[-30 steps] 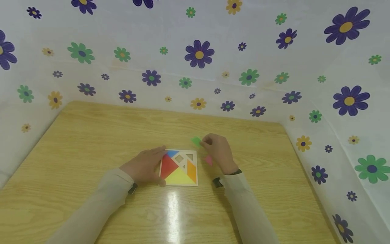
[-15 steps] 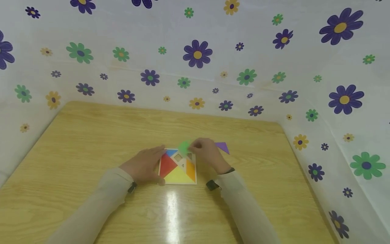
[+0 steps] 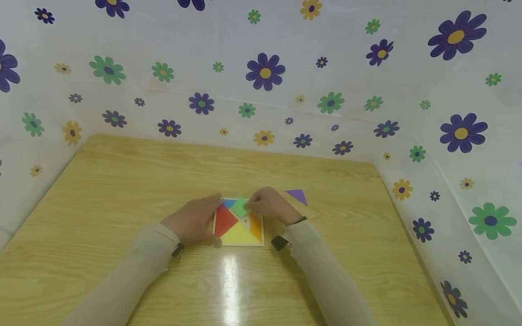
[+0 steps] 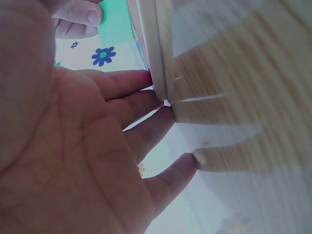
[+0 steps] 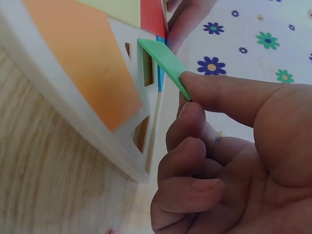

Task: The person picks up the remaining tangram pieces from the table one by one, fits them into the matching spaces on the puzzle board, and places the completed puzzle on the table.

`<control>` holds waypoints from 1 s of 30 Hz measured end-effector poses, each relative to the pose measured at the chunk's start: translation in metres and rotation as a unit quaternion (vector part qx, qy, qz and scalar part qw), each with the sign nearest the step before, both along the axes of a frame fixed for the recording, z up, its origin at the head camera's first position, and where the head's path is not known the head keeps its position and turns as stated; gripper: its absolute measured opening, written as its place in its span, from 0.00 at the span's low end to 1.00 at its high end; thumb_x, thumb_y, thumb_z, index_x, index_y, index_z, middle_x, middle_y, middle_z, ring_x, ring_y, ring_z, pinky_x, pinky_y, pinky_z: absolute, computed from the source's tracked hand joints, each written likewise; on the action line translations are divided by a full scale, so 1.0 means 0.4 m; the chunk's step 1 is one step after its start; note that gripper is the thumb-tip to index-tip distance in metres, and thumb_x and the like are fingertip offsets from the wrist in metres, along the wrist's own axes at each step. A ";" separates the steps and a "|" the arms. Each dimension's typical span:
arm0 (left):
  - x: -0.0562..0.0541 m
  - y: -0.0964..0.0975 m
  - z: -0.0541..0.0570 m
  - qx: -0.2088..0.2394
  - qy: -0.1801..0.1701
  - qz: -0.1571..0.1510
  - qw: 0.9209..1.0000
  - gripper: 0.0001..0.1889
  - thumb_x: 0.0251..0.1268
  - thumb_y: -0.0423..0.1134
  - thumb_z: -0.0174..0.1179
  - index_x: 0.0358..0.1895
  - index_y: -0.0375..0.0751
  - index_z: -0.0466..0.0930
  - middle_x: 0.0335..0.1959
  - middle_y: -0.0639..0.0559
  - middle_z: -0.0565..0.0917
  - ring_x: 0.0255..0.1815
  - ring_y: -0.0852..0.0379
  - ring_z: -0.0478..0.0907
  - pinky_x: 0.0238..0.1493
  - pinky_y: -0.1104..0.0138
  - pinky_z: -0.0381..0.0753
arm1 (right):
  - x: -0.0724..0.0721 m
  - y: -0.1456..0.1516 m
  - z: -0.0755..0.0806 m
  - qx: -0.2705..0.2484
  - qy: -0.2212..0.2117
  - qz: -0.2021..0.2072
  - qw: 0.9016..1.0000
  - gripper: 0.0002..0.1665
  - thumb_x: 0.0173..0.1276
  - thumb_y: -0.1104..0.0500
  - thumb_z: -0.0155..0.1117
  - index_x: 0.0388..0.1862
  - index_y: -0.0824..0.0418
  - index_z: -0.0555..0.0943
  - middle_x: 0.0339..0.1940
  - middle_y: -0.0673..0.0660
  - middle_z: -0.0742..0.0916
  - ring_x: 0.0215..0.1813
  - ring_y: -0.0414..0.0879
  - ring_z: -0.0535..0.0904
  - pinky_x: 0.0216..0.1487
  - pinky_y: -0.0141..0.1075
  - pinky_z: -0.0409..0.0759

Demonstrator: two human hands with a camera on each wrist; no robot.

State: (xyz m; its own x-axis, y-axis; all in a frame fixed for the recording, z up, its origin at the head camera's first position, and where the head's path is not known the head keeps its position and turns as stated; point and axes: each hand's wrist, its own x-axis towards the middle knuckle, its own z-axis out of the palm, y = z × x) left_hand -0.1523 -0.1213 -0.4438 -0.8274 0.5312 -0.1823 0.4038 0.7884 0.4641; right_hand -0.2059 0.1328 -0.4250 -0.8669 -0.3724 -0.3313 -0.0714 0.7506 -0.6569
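Observation:
A square tangram board [image 3: 243, 245] with a pale frame lies on the table. Red [image 3: 224, 222], yellow [image 3: 238, 236], blue [image 3: 229, 204] and orange [image 3: 256, 227] pieces sit in it. My right hand [image 3: 272, 204] pinches a green tangram piece [image 5: 166, 63] between thumb and index finger. The right wrist view shows this piece tilted, its far edge at the board's square recess [image 5: 148, 68]; other recesses show beside it. My left hand [image 3: 193, 220] rests along the board's left side with its fingers extended, fingertips [image 4: 187, 161] on the table and against the board's edge.
A purple triangle [image 3: 298, 196] lies on the table [image 3: 346, 253] to the right of the board. A bit of a pink piece [image 5: 112, 231] shows at the bottom of the right wrist view. Flower-printed white cloth [image 3: 228, 81] stands around the table's back and sides.
My right hand has carried the green piece from right of the board leftward and down onto the recess area. The purple triangle has come into view; the pink piece is now hidden in the head view.

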 end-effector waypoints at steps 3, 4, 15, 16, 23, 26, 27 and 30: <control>0.000 0.000 -0.005 -0.001 -0.011 0.007 1.000 0.60 0.50 0.61 0.78 0.83 0.40 0.55 0.84 0.45 0.55 0.83 0.42 0.54 0.81 0.45 0.56 | 0.001 -0.013 0.002 0.018 -0.007 0.000 1.000 0.18 0.73 0.51 0.68 0.25 0.60 0.83 0.20 0.48 0.76 0.24 0.43 0.69 0.25 0.33 0.68; 0.000 0.000 -0.008 -0.002 -0.012 0.008 1.000 0.60 0.50 0.62 0.78 0.83 0.40 0.55 0.84 0.46 0.55 0.83 0.42 0.54 0.81 0.45 0.56 | 0.002 -0.017 0.003 0.025 -0.007 0.000 1.000 0.18 0.73 0.51 0.68 0.25 0.60 0.83 0.20 0.49 0.76 0.24 0.43 0.70 0.26 0.34 0.69; -0.005 0.002 -0.016 -0.010 -0.001 0.005 1.000 0.60 0.49 0.64 0.77 0.83 0.41 0.56 0.84 0.46 0.56 0.83 0.43 0.54 0.81 0.45 0.56 | -0.003 -0.042 -0.004 0.075 0.007 -0.007 0.997 0.11 0.72 0.54 0.68 0.32 0.60 0.81 0.32 0.53 0.83 0.33 0.46 0.77 0.35 0.36 0.77; -0.004 0.003 -0.016 -0.011 0.000 0.004 1.000 0.60 0.49 0.64 0.77 0.83 0.41 0.56 0.84 0.46 0.56 0.83 0.43 0.54 0.81 0.46 0.56 | -0.003 -0.043 -0.005 0.078 0.009 -0.005 0.997 0.11 0.72 0.55 0.68 0.33 0.60 0.81 0.32 0.53 0.83 0.33 0.46 0.76 0.35 0.36 0.77; -0.003 0.006 -0.007 -0.008 -0.002 0.005 1.000 0.60 0.50 0.62 0.77 0.82 0.40 0.56 0.84 0.45 0.56 0.83 0.42 0.54 0.81 0.44 0.56 | -0.005 -0.049 -0.002 0.096 0.033 0.006 0.995 0.10 0.71 0.56 0.69 0.33 0.60 0.80 0.31 0.52 0.82 0.33 0.45 0.76 0.34 0.35 0.75; -0.002 0.006 -0.004 -0.007 -0.001 0.005 1.000 0.60 0.50 0.62 0.77 0.82 0.40 0.56 0.84 0.45 0.56 0.83 0.42 0.54 0.80 0.44 0.56 | -0.005 -0.049 -0.004 0.096 0.035 0.005 0.995 0.10 0.71 0.56 0.70 0.33 0.59 0.79 0.32 0.52 0.83 0.33 0.45 0.76 0.34 0.34 0.75; -0.002 0.006 -0.004 -0.007 0.000 0.005 1.000 0.60 0.50 0.62 0.77 0.82 0.40 0.56 0.84 0.45 0.56 0.83 0.42 0.54 0.80 0.44 0.56 | -0.005 -0.049 -0.005 0.095 0.035 0.005 0.995 0.10 0.71 0.57 0.70 0.33 0.59 0.80 0.32 0.52 0.83 0.33 0.45 0.76 0.34 0.34 0.75; -0.001 0.003 -0.007 -0.005 0.001 0.004 1.000 0.60 0.50 0.61 0.77 0.82 0.40 0.56 0.84 0.45 0.56 0.83 0.41 0.54 0.80 0.44 0.56 | -0.003 -0.048 -0.009 0.093 0.038 0.003 0.995 0.09 0.70 0.57 0.70 0.34 0.60 0.80 0.32 0.52 0.83 0.33 0.45 0.76 0.35 0.35 0.76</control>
